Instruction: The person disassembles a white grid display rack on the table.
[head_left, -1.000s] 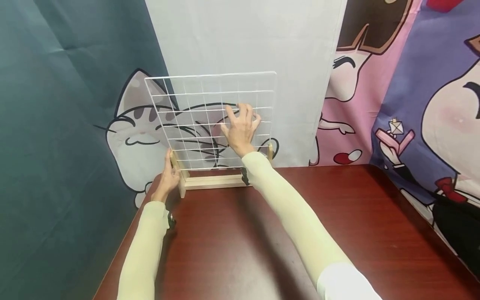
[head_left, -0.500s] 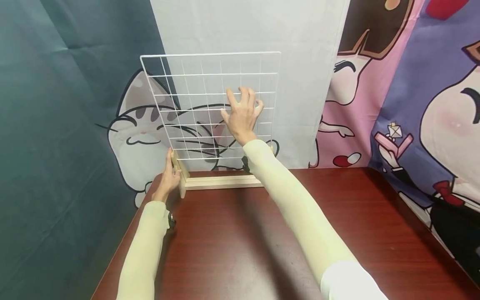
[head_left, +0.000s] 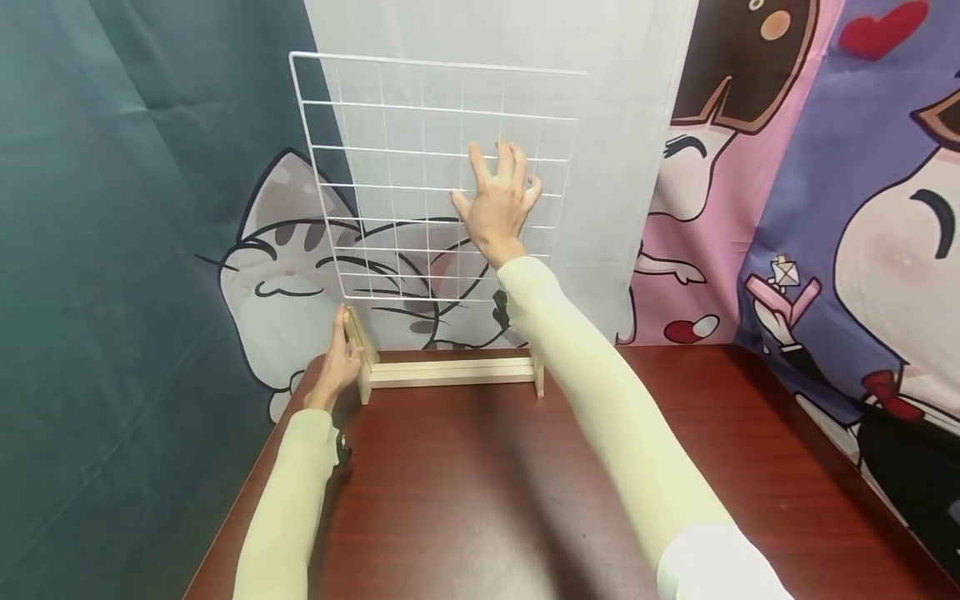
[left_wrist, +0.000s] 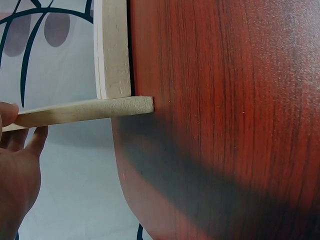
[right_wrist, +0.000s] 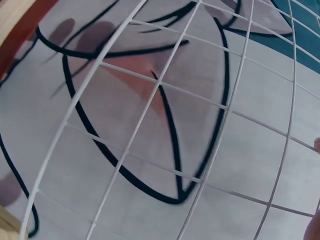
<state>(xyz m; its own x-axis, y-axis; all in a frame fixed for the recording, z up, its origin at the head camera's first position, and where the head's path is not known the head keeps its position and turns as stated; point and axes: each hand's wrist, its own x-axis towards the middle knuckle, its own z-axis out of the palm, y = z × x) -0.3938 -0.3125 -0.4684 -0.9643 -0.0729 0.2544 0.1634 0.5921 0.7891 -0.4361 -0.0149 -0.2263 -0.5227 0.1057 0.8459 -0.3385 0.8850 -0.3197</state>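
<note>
A white wire grid panel [head_left: 391,187] is up off its light wooden stand [head_left: 450,372], tilted a little, its lower edge above the crossbar. My right hand [head_left: 497,200] grips the panel near its middle, fingers spread and bent at the wires. In the right wrist view the grid wires [right_wrist: 160,82] fill the frame, and only bits of fingers [right_wrist: 313,227] show at the right edge. My left hand [head_left: 337,362] holds the stand's left upright; the left wrist view has the thumb and fingers pinching this wooden piece [left_wrist: 90,111]. My right forearm partly covers the right upright.
The stand rests near the back edge of a reddish-brown table [head_left: 450,500]. Behind it hangs a printed cloth [head_left: 630,167] with cartoon figures, and a dark green part [head_left: 112,292] borders the left side.
My right hand has raised the grid panel, pulling its lower edge up out of the stand, and shifted slightly right. My left hand has stayed on the left upright.
</note>
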